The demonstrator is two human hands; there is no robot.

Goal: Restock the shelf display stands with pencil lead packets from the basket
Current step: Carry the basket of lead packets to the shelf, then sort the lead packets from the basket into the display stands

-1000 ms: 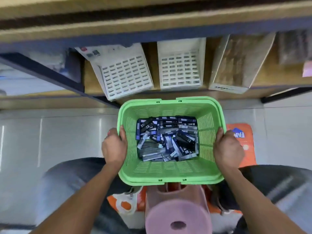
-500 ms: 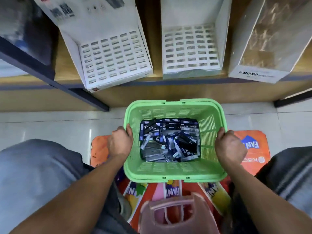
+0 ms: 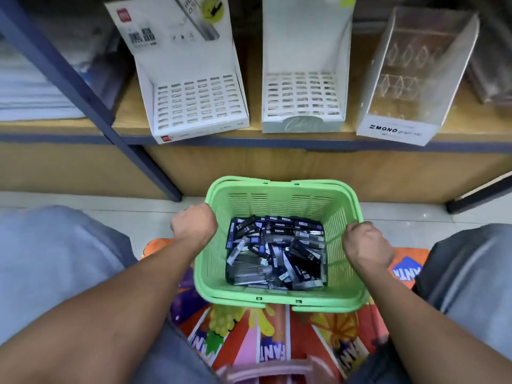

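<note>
Green plastic forms the basket (image 3: 279, 200), which is gripped at both side rims: the left hand (image 3: 194, 224) is curled over the left rim and the right hand (image 3: 365, 245) over the right rim, so neither hand is free for picking. The pencil lead packets (image 3: 274, 252) are heaped loose on the basket floor, directly between the two hands and below the rim, so any reach has to go inward and down. Their long axes are scattered in every direction; several lie roughly toward the shelf, others across. Both hands are about equally near the pile.

The display stands are set on the wooden shelf (image 3: 127, 117), beyond and above the basket. The left stand (image 3: 199, 105) and the middle stand (image 3: 303, 94) show grids of slots that appear empty, while the clear stand (image 3: 410, 79) at the right carries a diamond lattice. The middle stand lies almost straight ahead of the basket; the left stand is offset toward the left hand and turned slightly.

Open room is judged to be ample between the basket's far rim and the shelf's front edge. A dark shelf upright (image 3: 91, 103) slants down at the left, close to the left stand, and may crowd a left-hand approach. The basket rests over a printed mat (image 3: 243, 336) on the floor.
</note>
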